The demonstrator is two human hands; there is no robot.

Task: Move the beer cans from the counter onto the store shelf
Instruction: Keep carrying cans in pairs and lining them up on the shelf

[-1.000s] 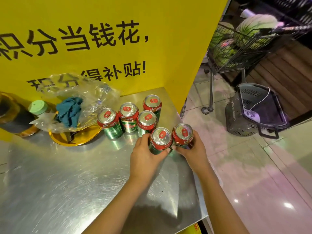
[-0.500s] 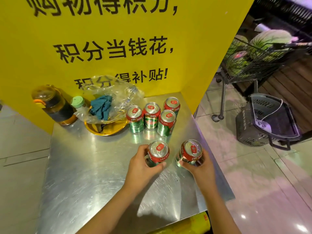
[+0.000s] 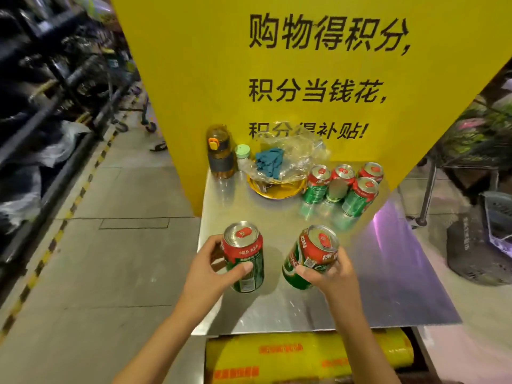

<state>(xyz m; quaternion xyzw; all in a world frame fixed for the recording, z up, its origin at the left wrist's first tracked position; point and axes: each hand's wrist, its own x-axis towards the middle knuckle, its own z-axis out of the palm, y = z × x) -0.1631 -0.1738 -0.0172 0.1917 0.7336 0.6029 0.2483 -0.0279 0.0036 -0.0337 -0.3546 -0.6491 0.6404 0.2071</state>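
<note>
My left hand point(image 3: 210, 270) grips a red-and-green beer can point(image 3: 245, 257), held upright above the counter's left front part. My right hand point(image 3: 328, 275) grips a second beer can point(image 3: 309, 257), tilted to the right. Both cans are lifted off the shiny metal counter point(image 3: 388, 273). Several more beer cans point(image 3: 343, 187) stand in a cluster at the counter's back right, against the yellow sign wall point(image 3: 221, 79). Dark store shelving point(image 3: 41, 92) runs along the far left, blurred.
At the counter's back stand an amber bottle point(image 3: 220, 152), a green-capped jar point(image 3: 243, 156) and a yellow plate point(image 3: 274, 189) with a plastic bag and blue cloth. A yellow roll point(image 3: 307, 353) lies below the counter. A black basket point(image 3: 482, 245) sits on the floor, right.
Both hands have lifted their cans off the counter and drawn them toward me and to the left. My view has swung left, bringing the aisle and shelving into sight.
</note>
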